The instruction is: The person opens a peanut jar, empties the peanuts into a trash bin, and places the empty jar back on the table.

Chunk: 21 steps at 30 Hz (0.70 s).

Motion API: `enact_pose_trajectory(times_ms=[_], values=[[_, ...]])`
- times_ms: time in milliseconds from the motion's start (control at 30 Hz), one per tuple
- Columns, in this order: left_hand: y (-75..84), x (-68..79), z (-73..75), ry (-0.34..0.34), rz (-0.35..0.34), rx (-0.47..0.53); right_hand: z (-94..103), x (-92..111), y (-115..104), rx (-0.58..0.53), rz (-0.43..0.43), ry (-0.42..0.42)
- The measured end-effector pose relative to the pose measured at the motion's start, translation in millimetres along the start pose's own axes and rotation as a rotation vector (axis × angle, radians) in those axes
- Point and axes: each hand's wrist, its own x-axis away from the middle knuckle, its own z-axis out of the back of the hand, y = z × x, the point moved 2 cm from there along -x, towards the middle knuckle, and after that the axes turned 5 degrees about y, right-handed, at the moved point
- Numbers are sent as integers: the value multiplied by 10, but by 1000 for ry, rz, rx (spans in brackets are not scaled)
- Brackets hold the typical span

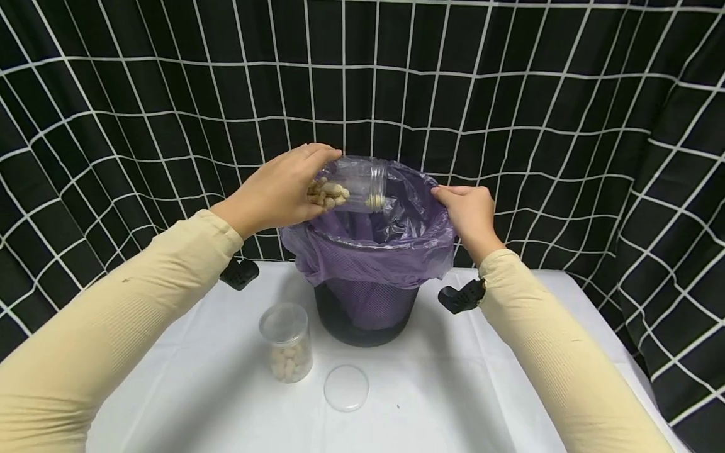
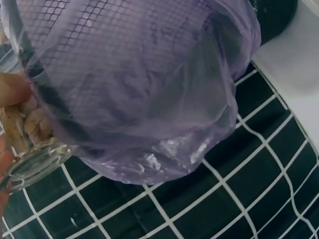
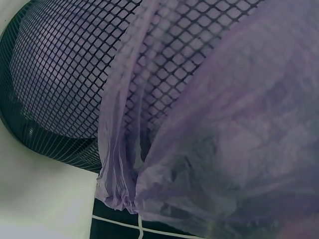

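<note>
My left hand [image 1: 286, 185] grips a clear plastic jar [image 1: 359, 182] tipped on its side over the bin's mouth. Peanuts in their shells [image 1: 328, 193] lie inside it near its base, and a few sit by the jar's mouth, which points right. Below is a black mesh bin [image 1: 365, 314] lined with a purple plastic bag [image 1: 374, 264] folded over the rim. At the bin's right rim, my right hand [image 1: 469, 211] pinches the bag's edge. The left wrist view shows fingers [image 2: 12, 89] on the jar beside the bag; in the right wrist view the bag hides the right hand.
A second clear jar [image 1: 286, 343], with a lid on and pale pieces inside, stands front left of the bin on the white-covered table [image 1: 453, 390]. Near it lies a round clear lid [image 1: 346, 388]. Behind hangs a black curtain [image 1: 510, 94] with a white grid.
</note>
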Motion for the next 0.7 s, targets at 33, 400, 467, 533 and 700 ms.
enact_pose_trajectory(times_ms=[33, 400, 467, 533, 700], values=[[2, 1, 7, 19, -1, 4, 4, 1, 2, 2, -1, -3], [-7, 96, -53, 100, -14, -23, -27, -16, 20, 16, 10, -18], [-10, 103, -33, 129, -19, -18, -29, -19, 17, 16, 9, -17], [-10, 100, -6, 197, -41, -24, -21, -21, 13, 19, 13, -12], [-5, 87, -9, 239, -122, -86, 7, -16, 10, 25, 16, -16]])
